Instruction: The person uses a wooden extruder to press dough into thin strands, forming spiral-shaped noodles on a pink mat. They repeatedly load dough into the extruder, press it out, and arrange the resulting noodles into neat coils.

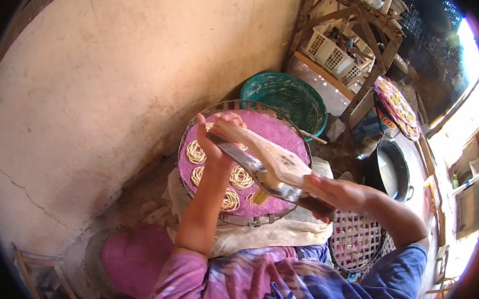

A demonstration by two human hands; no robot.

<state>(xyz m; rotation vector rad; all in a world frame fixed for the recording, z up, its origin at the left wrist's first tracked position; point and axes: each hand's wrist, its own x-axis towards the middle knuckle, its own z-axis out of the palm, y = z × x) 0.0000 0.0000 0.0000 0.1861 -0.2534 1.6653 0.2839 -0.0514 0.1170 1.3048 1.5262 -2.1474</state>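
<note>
Fingers of the left hand and right hand are gripping the wooden press, slanting across the round tray's near-right edge, where uneven squeezing could be tipping it onto the noodle coils

Pairing worn wood with matt cloth and glossy plastic.
Looking pale and rough-grained along the wooden upper beam of the tool, glinting like metal on its lower beam; lying matt and fine-woven as purple cloth in the slatted tray; shining as smeared green plastic in the basin; showing matt, cracked plaster on the wall.
</note>
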